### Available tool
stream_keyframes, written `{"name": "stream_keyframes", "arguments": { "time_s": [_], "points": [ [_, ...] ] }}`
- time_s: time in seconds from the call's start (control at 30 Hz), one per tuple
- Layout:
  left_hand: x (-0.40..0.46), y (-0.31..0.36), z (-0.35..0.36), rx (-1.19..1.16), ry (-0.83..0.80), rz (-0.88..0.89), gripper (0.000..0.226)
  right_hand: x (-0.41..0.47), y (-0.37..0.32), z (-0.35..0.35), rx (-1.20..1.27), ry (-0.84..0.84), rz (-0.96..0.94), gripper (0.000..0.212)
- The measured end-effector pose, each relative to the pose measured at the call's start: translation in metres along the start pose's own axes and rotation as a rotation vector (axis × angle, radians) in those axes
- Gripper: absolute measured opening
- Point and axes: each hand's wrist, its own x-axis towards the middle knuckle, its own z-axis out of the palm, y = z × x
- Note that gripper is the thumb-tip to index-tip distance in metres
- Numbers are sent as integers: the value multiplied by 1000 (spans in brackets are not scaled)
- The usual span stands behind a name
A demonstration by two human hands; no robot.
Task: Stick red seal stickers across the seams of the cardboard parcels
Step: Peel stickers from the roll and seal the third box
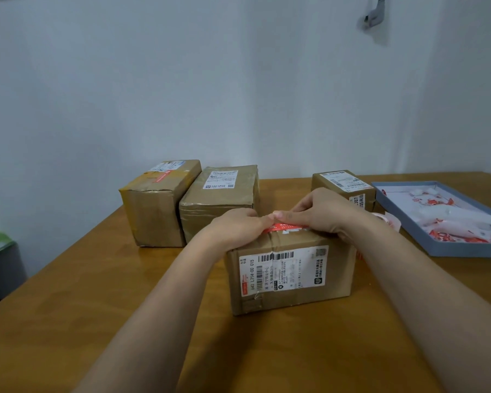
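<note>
Landmark: near parcel [291, 272], the cardboard box closest to the person on the table [102, 307]
Sticker: a red seal sticker [284, 227] lies along the near parcel's top front edge, under both hands
Left hand [238, 226]: fingers curled down onto the sticker's left end, pressing it
Right hand [321, 212]: fingers bent over the sticker's right part, pressing it flat; fingertips of both hands meet
Done: far-left parcel [156, 202], behind and left of the near parcel, already shows a red strip on top
Unclear: middle parcel [220, 198] and back-right parcel [345, 188] show no red seal from here
Tray [403, 211]: right of the near parcel, holding red and white sticker scraps
Judgement: roughly halfway, two parcels likely left
</note>
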Motion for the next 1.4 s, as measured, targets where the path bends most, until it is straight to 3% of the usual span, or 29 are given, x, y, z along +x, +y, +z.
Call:
{"name": "stream_keyframes", "arguments": {
  "time_s": [0.27,0.57,0.87,0.97,1.13,1.4],
  "points": [
    [6,-3,4,38,34,22,29,10,0,3,-87,-39,-17,26],
    [5,-4,4,-16,62,12,30,3,4,6,-123,-16,-27,52],
    [0,-2,6,14,86,16,29,6,0,6,-144,-19,-14,36],
    [-3,0,5,2,94,-2,39,-2,5,0,-68,-38,-72,28],
    [-3,-2,6,0,63,42,35,-10,7,-6,-7,-102,-106,37],
    [5,-8,4,-34,39,35,32,-3,9,-6,23,-88,-78,23]
  ]
}}
